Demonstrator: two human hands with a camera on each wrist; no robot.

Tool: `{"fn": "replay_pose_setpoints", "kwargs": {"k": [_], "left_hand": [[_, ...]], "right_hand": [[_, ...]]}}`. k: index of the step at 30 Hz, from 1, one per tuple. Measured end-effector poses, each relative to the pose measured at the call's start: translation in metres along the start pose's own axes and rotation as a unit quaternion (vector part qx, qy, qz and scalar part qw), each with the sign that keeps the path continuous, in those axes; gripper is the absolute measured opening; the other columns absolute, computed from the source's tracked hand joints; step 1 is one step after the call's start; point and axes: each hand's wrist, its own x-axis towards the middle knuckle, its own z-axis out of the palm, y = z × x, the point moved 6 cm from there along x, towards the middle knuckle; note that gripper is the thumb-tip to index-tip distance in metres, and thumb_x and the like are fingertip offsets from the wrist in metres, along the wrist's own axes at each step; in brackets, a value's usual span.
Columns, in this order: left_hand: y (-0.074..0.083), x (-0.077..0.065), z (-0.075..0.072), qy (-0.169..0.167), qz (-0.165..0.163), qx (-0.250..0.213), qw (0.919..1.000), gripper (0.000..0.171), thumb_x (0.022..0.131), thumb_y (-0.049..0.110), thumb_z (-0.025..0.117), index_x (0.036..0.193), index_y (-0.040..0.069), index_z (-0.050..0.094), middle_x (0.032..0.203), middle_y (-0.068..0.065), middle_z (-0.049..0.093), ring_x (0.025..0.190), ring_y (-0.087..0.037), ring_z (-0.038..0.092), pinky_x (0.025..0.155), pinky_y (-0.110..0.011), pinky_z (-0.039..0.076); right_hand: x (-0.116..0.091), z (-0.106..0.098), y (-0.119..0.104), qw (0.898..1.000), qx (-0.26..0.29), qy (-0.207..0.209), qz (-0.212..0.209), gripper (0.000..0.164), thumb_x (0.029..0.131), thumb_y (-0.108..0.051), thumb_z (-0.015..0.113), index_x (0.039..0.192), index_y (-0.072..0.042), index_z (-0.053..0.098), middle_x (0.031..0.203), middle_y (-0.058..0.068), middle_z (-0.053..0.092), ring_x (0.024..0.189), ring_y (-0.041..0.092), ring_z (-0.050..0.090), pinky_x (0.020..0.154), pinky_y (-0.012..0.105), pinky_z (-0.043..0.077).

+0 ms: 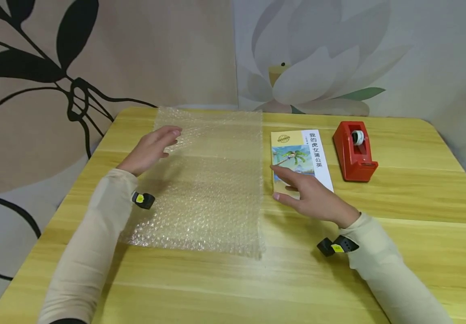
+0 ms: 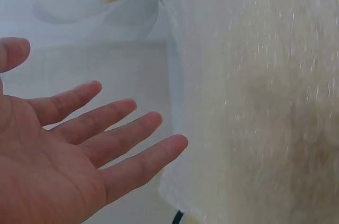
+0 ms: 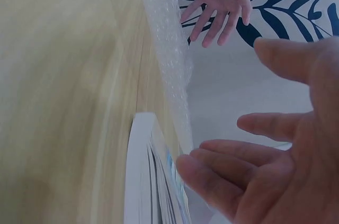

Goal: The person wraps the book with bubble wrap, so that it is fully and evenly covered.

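From my head feed I get an even, fairly bright scene, the light seemingly from overhead. The bubble wrap [image 1: 216, 198] throws back scattered white glints, strongest along its near edge, and just in front of it the table [image 1: 224, 288] carries a pale sheen. The left hand [image 1: 151, 147] casts a soft shadow onto the bubble wrap; another lies right of it, below the right hand [image 1: 314, 195]. Behind it, the wall [image 1: 176, 54] reads dimmer. My wrist feeds look hazy, low in contrast, the bubble wrap smearing into streaks on the left one.
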Motion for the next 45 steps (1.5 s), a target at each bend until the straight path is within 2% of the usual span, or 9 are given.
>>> {"fn": "replay_pose_setpoints", "kwargs": {"k": [4,9,15,20,26,33,40,42,45], "left_hand": [[-0.007,-0.003,-0.009,0.015,-0.006,0.008,0.9998,0.063,0.106,0.051,0.038,0.155,0.013,0.035,0.16,-0.015,0.037,0.147,-0.036,0.038,0.114,-0.06,0.04],[-0.017,-0.002,-0.022,0.041,-0.026,0.038,0.9981,0.06,0.106,0.045,0.043,0.155,0.011,0.035,0.158,-0.016,0.041,0.143,-0.036,0.044,0.111,-0.055,0.045],[-0.029,0.005,-0.037,0.053,-0.054,0.034,0.9965,0.059,0.107,0.041,0.042,0.156,0.009,0.032,0.16,-0.017,0.037,0.145,-0.037,0.04,0.11,-0.054,0.046],[-0.037,0.007,-0.041,0.048,-0.066,0.032,0.9961,0.062,0.107,0.043,0.04,0.157,0.008,0.03,0.161,-0.018,0.034,0.146,-0.037,0.037,0.11,-0.055,0.046],[-0.042,0.009,-0.044,0.045,-0.069,0.039,0.9958,0.063,0.107,0.043,0.039,0.157,0.006,0.029,0.16,-0.02,0.035,0.144,-0.039,0.039,0.111,-0.055,0.045],[-0.051,0.01,-0.047,0.048,-0.098,0.066,0.9918,0.064,0.106,0.049,0.038,0.158,0.011,0.03,0.161,-0.019,0.035,0.121,-0.042,0.055,0.107,-0.055,0.045],[-0.056,0.013,-0.043,0.003,-0.12,0.045,0.9917,0.066,0.108,0.043,0.036,0.155,-0.002,0.03,0.162,-0.024,0.029,0.146,-0.04,0.034,0.114,-0.054,0.042],[-0.057,0.014,-0.043,-0.004,-0.125,0.051,0.9908,0.068,0.107,0.044,0.035,0.155,-0.004,0.029,0.161,-0.025,0.031,0.142,-0.038,0.039,0.11,-0.049,0.046],[-0.059,0.014,-0.044,-0.004,-0.128,0.066,0.9896,0.066,0.107,0.041,0.037,0.154,-0.006,0.032,0.157,-0.025,0.036,0.128,-0.033,0.049,0.096,-0.034,0.052]], "right_hand": [[-0.003,0.006,-0.003,1.0,0.012,-0.009,-0.009,0.067,0.1,-0.027,0.063,0.156,-0.004,0.034,0.159,0.017,0.041,0.137,0.035,0.053,0.106,0.046,0.051],[-0.004,0.01,-0.008,0.999,0.022,-0.015,-0.018,0.065,0.1,-0.024,0.064,0.154,-0.002,0.035,0.157,0.019,0.044,0.137,0.035,0.054,0.104,0.045,0.053],[-0.002,0.012,-0.011,0.999,0.036,-0.02,-0.031,0.064,0.1,-0.023,0.063,0.154,-0.003,0.035,0.152,0.021,0.049,0.131,0.036,0.059,0.102,0.045,0.054],[-0.003,0.014,-0.011,0.998,0.04,-0.025,-0.039,0.063,0.101,-0.025,0.062,0.154,-0.004,0.036,0.148,0.022,0.054,0.127,0.037,0.062,0.102,0.046,0.054],[-0.003,0.017,-0.012,0.997,0.044,-0.047,-0.031,0.06,0.102,-0.026,0.059,0.154,-0.004,0.037,0.143,0.019,0.059,0.126,0.033,0.063,0.104,0.045,0.053],[-0.002,0.022,-0.014,0.995,0.064,-0.068,-0.032,0.053,0.102,-0.021,0.058,0.15,-0.002,0.043,0.138,0.018,0.064,0.124,0.03,0.065,0.101,0.039,0.055],[-0.002,0.025,-0.017,0.995,0.059,-0.062,-0.051,0.046,0.101,-0.017,0.06,0.144,-0.002,0.051,0.13,0.017,0.069,0.118,0.028,0.069,0.097,0.037,0.057],[-0.002,0.026,-0.018,0.996,0.049,-0.059,-0.054,0.045,0.101,-0.018,0.061,0.142,-0.003,0.053,0.13,0.015,0.069,0.116,0.027,0.07,0.097,0.038,0.057],[-0.001,0.028,-0.017,0.996,0.037,-0.058,-0.058,0.043,0.1,-0.019,0.061,0.14,-0.004,0.056,0.13,0.013,0.07,0.114,0.024,0.071,0.095,0.037,0.058]]}}
